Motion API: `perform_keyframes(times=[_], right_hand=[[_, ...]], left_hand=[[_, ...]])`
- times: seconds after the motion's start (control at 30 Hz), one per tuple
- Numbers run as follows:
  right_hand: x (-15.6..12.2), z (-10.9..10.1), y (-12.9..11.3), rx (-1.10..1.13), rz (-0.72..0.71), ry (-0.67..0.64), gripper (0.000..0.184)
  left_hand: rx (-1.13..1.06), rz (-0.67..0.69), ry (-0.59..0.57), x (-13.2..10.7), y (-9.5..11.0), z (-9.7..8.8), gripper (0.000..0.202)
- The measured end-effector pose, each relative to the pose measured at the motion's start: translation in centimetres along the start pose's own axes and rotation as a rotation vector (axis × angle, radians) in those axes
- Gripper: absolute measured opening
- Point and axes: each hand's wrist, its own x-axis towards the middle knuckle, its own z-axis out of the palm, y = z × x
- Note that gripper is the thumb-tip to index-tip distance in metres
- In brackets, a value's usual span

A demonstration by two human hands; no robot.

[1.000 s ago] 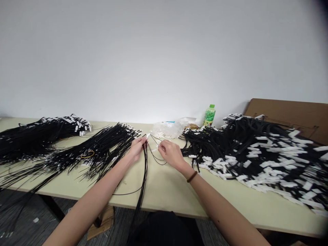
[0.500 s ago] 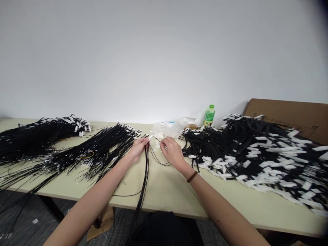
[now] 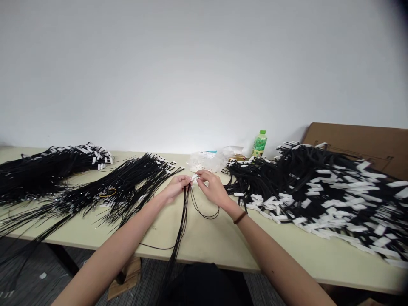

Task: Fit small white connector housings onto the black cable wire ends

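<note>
Between my fingertips is a small white connector housing (image 3: 194,177) with thin black wires (image 3: 184,212) attached. My left hand (image 3: 176,187) pinches it at the left end, and the wires hang from there over the table's front edge. My right hand (image 3: 212,187) is closed at the connector's right end, its thumb and forefinger gripping a black wire there. A loop of wire (image 3: 204,216) droops below the two hands. The wire tip at the connector is too small to make out.
Piles of black wires lie at the left (image 3: 63,165) and nearer my left hand (image 3: 127,178). A large heap of white-ended wires (image 3: 302,182) covers the right. Behind stand a clear plastic bag (image 3: 207,161), a green bottle (image 3: 259,144) and a cardboard box (image 3: 357,144).
My right hand has come left to the connector, closing the gap between the hands. My left hand and the connector have shifted slightly right and down. The wire loop has moved right and hangs lower.
</note>
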Motion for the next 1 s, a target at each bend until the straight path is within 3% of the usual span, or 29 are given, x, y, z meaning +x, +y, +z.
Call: perform_keyframes(times=[0.3, 0.5, 0.6, 0.77, 1.0], right_hand=[[0.3, -0.3, -0.2, 0.013, -0.007, 0.000, 0.016], [-0.1, -0.1, -0.7, -0.376, 0.092, 0.015, 0.009], [-0.3, 0.0, -1.5, -0.539, 0.022, -0.008, 0.010], [-0.5, 0.8, -2.5, -0.483, -0.157, -0.114, 0.014], [-0.6, 1.3, -1.8, -0.484, -0.185, -0.112, 0.018]], left_hand=[[-0.028, -0.013, -0.010, -0.2, 0.2, 0.3, 0.027], [-0.033, -0.040, 0.056, 0.2, -0.6, -0.2, 0.024], [-0.040, -0.047, 0.108, 0.5, -1.0, -0.7, 0.024], [-0.093, -0.046, 0.132, 0.4, -0.9, -0.9, 0.025], [-0.166, -0.050, 0.087, 0.5, -0.7, -0.9, 0.020]])
